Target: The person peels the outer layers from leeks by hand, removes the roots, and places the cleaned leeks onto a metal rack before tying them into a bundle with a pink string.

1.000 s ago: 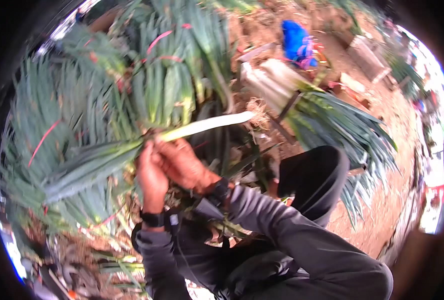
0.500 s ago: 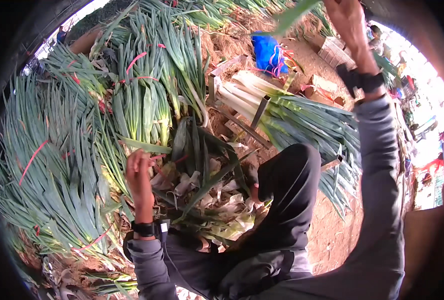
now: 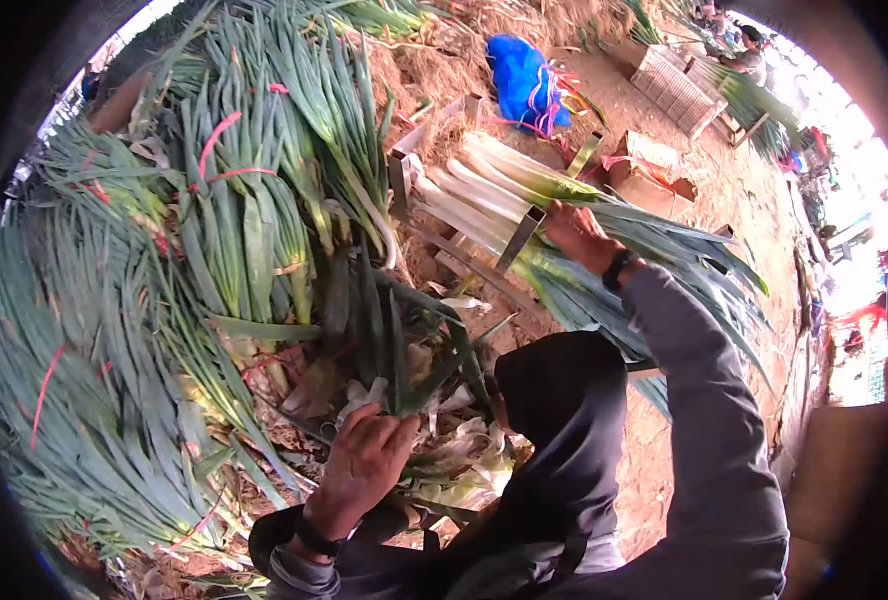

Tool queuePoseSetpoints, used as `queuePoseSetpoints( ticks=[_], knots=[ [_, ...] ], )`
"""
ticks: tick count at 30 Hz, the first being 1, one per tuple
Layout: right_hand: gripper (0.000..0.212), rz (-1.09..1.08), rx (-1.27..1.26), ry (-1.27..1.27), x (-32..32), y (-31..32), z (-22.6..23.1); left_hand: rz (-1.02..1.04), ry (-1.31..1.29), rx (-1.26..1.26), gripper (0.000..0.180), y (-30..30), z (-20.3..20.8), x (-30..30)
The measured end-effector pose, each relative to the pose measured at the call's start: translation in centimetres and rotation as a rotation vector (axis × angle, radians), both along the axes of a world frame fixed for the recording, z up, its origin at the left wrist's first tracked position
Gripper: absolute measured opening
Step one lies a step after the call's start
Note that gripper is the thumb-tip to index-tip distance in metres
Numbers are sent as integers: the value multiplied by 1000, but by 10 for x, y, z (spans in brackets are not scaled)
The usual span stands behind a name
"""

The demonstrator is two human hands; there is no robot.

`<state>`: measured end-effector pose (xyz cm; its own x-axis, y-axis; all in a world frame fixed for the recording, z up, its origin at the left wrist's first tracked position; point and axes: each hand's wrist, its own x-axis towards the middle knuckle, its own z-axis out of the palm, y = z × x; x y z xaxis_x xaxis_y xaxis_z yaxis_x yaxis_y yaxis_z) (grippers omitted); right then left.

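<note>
My right hand (image 3: pixel 581 236) lies on a bundle of leeks (image 3: pixel 654 240), its fingers curled around leek stalks just beside a metal upright. The white ends of the leeks point left and their dark green leaves spread right, across a low metal rack (image 3: pixel 520 240). Near my raised knee, my left hand (image 3: pixel 367 462) is closed, fingers bent together above loose trimmed leaves (image 3: pixel 454 440). What it holds, if anything, is hidden. Dark straps circle both wrists.
Tied leek bundles (image 3: pixel 254 190) with pink ties and a wide heap of leeks (image 3: pixel 74 350) cover the left. Behind the rack lie a blue bag (image 3: pixel 524 85) with pink strings and an open carton (image 3: pixel 652 180). A crate (image 3: pixel 676 90) and another person (image 3: pixel 752 58) are farther right.
My right hand has come down from the upper right, where a blurred green leaf was near it, onto the racked leeks. My left hand has moved right and closer to me.
</note>
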<state>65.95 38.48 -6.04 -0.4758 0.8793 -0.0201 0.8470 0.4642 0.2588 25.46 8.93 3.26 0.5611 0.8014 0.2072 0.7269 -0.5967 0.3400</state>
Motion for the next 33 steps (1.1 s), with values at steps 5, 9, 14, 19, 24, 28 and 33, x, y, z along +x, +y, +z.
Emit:
queuePoseSetpoints(
  ticks=[5, 9, 14, 19, 24, 28, 33],
  knots=[
    [30, 44, 36, 75, 23, -31, 25, -23, -52, -312, 36, 4, -33, -6],
    [29, 77, 140, 134, 29, -53, 34, -69, 64, -332, 43, -5, -26, -12],
    [28, 66, 100, 131, 34, -29, 19, -78, 103, -425, 50, -13, -31, -24],
    [38, 65, 62, 296, 61, 8, -8, -27, 167, -486, 53, -8, -28, -23],
    [25, 436, 205, 197, 5, 22, -4, -12, 225, -523, 54, 1, -34, -23],
    [18, -2, -230, 527, 39, 35, -33, -5, 317, -515, 54, 5, -36, -24],
    [7, 103, -126, 326, 69, 59, -60, -31, 269, -535, 59, -9, -27, -30]
  ],
)
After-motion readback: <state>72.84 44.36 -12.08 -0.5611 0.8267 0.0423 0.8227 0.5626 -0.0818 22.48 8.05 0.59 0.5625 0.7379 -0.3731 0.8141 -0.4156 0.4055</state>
